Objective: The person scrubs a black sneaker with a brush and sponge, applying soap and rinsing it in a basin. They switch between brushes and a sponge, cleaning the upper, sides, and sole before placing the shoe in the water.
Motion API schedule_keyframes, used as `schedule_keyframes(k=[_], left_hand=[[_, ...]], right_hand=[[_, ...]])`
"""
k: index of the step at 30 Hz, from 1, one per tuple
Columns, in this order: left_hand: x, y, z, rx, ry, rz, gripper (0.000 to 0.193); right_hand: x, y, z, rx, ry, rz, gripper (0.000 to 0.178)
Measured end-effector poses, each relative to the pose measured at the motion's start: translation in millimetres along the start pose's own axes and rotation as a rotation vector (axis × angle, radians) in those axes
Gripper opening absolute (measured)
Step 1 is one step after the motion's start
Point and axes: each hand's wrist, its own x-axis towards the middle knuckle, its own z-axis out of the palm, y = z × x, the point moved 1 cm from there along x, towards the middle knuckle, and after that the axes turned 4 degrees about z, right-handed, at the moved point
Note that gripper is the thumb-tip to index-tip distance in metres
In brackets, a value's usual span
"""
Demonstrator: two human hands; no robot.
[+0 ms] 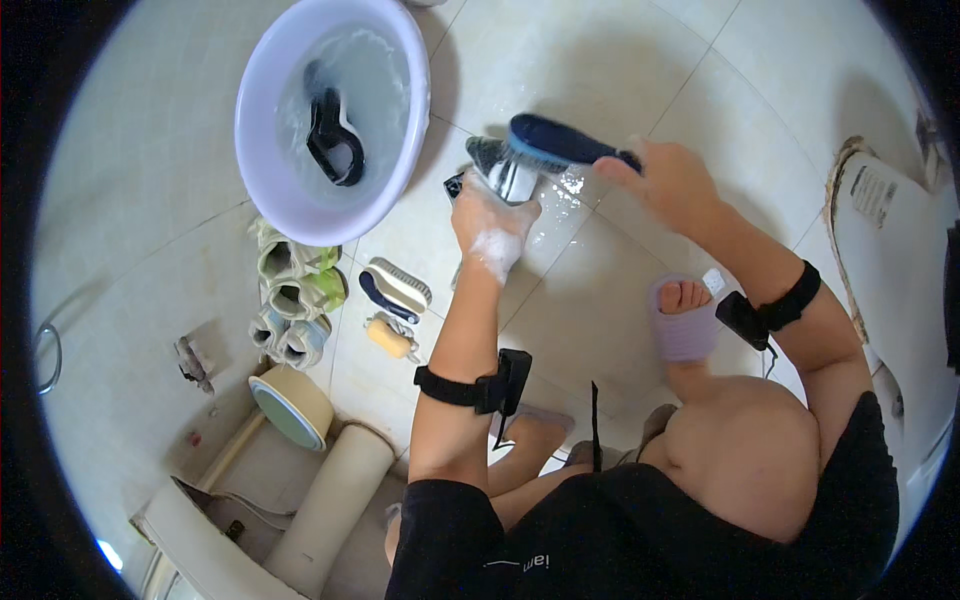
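My left hand (492, 222), with suds over its back and wrist, is closed around a wet shoe (512, 180) in grey, white and black. Much of that shoe is hidden by the hand and by the brush above it. In my right hand (672, 182) is the handle of a dark blue scrubbing brush (550, 138), its light blue bristles facing down against the shoe's upper end. Left of my hands stands a lavender basin (248, 150) of cloudy water. A black-and-white shoe (325, 130) lies partly under the water there.
Several pale shoes with green parts (290, 295) stand below the basin. Beside them lie a second brush (396, 288) and a yellow soap bar (388, 338). A cream bucket (290, 405) and thick pipe (335, 495) are at lower left. Water wets the tiled floor (570, 260).
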Motion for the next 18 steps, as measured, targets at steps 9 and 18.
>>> schedule_keyframes(k=[9,18], left_hand=[[-14,-7,-27,-0.342,0.037,0.095,0.051],[-23,-4,-39,-0.599,0.0,0.102,0.05]], right_hand=[[-10,-37,-23,-0.01,0.067,-0.044,0.069],[-17,-41,-19,0.082,0.089,-0.058,0.071]])
